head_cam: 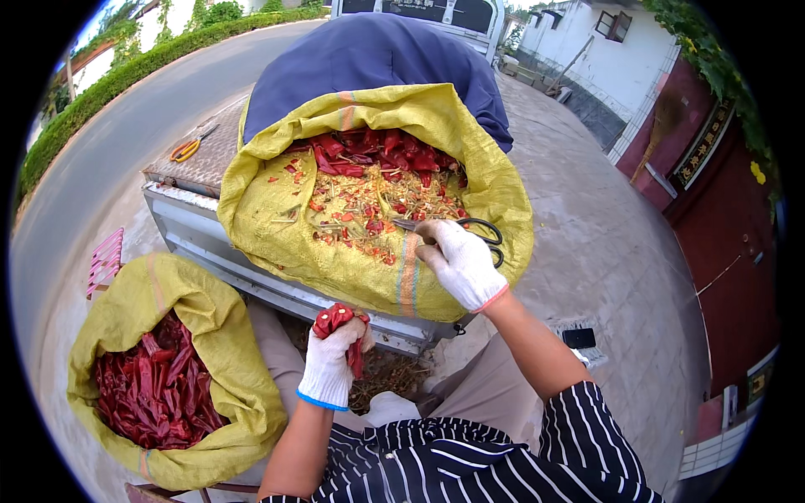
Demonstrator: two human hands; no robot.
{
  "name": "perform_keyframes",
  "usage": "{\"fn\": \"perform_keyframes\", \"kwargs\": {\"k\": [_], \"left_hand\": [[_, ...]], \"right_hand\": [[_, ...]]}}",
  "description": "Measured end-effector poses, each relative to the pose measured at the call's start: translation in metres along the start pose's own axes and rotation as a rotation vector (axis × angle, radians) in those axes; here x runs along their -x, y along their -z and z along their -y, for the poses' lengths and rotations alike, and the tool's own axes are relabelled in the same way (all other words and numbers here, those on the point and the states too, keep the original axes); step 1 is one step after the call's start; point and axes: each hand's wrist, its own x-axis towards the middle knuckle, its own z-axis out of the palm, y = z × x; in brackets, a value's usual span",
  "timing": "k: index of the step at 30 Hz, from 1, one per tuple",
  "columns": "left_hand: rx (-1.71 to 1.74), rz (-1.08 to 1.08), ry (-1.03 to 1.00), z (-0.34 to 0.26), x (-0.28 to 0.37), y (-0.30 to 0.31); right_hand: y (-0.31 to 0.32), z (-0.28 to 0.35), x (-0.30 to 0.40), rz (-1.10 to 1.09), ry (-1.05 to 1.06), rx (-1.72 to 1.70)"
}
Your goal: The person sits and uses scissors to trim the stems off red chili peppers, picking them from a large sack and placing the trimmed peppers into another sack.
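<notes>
My left hand [336,352], in a white knit glove with a blue cuff, is closed around several dried red chili peppers [332,319] in front of the truck bed's edge. In a matching glove with a pink cuff, my right hand [454,258] reaches over the front of an open yellow woven sack [358,295]. Scissors with black handles [481,231] lie at that hand, blades pointing left; whether the fingers grip them or only rest over them, I cannot tell. Red peppers [383,151] fill the sack's back part, with cut stems, seeds and pepper bits [358,207] nearer me.
At lower left stands a second yellow sack [251,383] of whole dried red peppers [157,383]. Orange-handled pliers or shears [186,149] lie on the metal truck bed [204,141]. Blue cloth [377,56] covers the large sack's back. A dark phone-like object [578,338] is at right.
</notes>
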Motion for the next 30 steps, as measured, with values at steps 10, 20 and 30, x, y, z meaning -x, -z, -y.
{"fn": "perform_keyframes", "kwargs": {"k": [10, 20, 30], "left_hand": [[0.05, 0.086, -0.032, -0.007, -0.012, 0.002], [-0.011, 0.002, -0.091, -0.01, -0.014, 0.016], [-0.178, 0.004, -0.13, -0.01, -0.012, 0.021]], "right_hand": [[0.049, -0.066, -0.024, 0.492, -0.28, 0.636], [0.071, -0.026, 0.005, 0.435, -0.357, 0.259], [0.04, 0.03, 0.066, 0.429, 0.026, 0.214]]}}
